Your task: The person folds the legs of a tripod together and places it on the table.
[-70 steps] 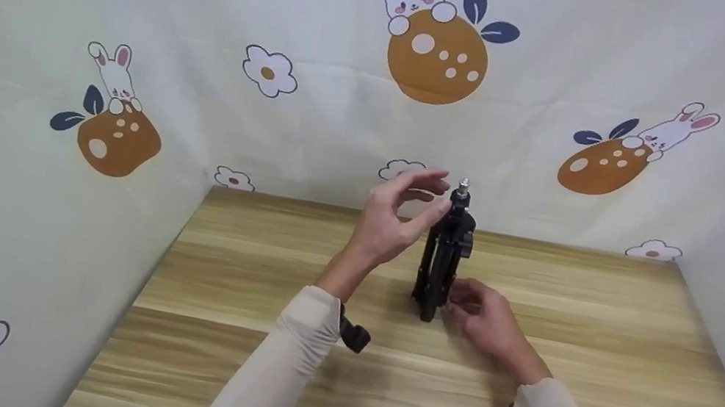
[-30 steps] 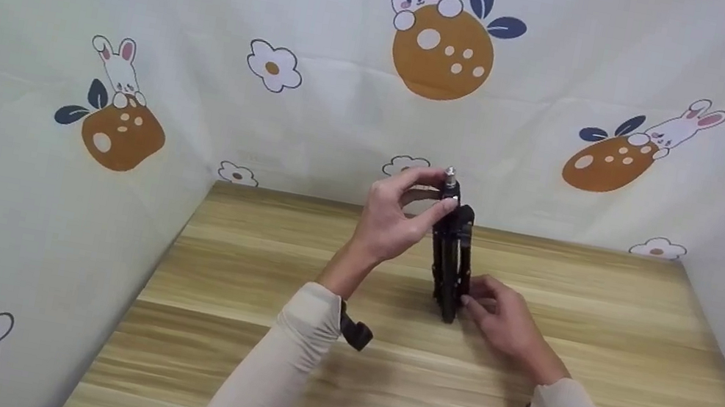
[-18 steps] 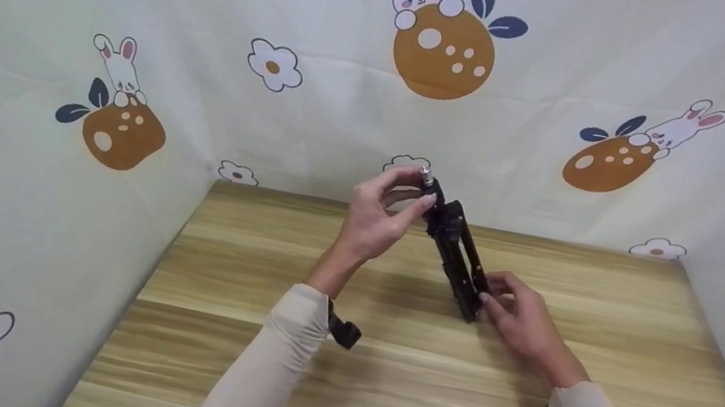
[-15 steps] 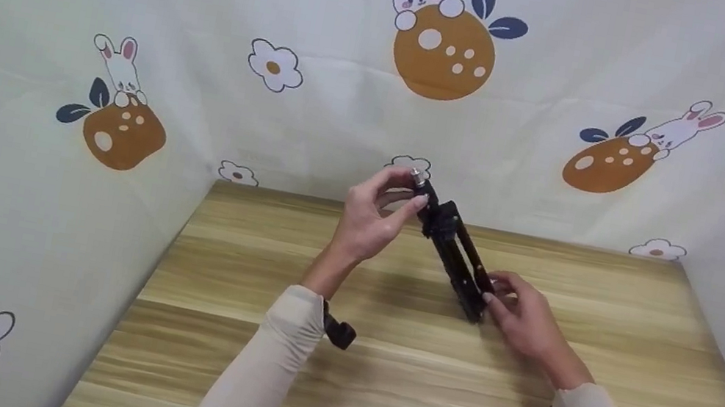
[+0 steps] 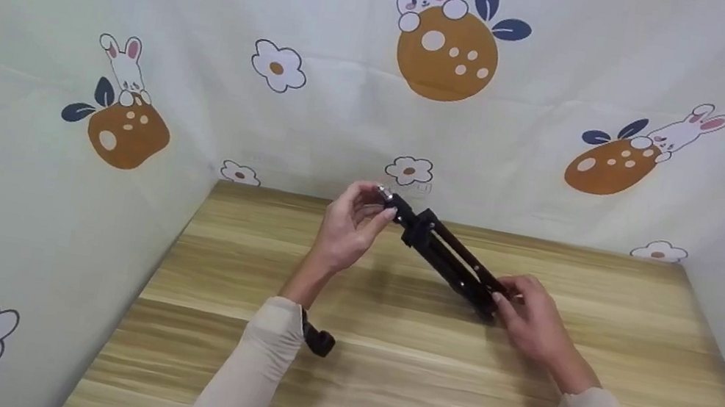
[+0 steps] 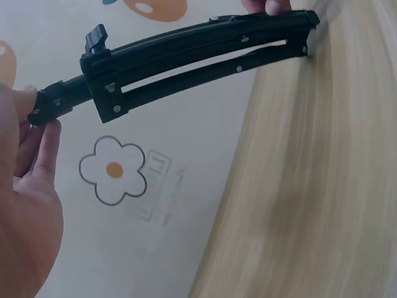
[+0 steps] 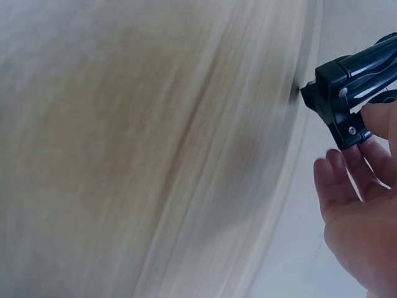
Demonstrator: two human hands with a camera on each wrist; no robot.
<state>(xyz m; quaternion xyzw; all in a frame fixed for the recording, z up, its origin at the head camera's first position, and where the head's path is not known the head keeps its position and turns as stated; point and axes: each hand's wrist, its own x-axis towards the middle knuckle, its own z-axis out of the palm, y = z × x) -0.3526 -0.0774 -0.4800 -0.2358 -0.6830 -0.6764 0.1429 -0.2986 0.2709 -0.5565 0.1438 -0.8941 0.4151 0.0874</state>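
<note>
A small black folded tripod stand point(image 5: 450, 258) slants over the wooden table, its silver screw tip point(image 5: 384, 193) up at the left and its feet low at the right. My left hand point(image 5: 344, 230) pinches the neck just below that tip between thumb and fingers. At the leg ends, my right hand point(image 5: 535, 323) pinches the stand with thumb and fingertips. In the left wrist view the folded legs point(image 6: 205, 56) lie close together, with a black knob point(image 6: 96, 38) on the collar. The right wrist view shows the leg end point(image 7: 341, 105) between my right thumb and fingers.
The wood-grain table point(image 5: 401, 404) spreads beneath both hands. A pale cloth wall point(image 5: 316, 128) printed with rabbits, oranges and flowers rises at the back and both sides. Black wrist mounts point(image 5: 317, 339) hang at the cuffs.
The tripod stand has tipped from upright to a low slant, its top swinging left and down with my left hand. My right hand has moved right along with the leg ends.
</note>
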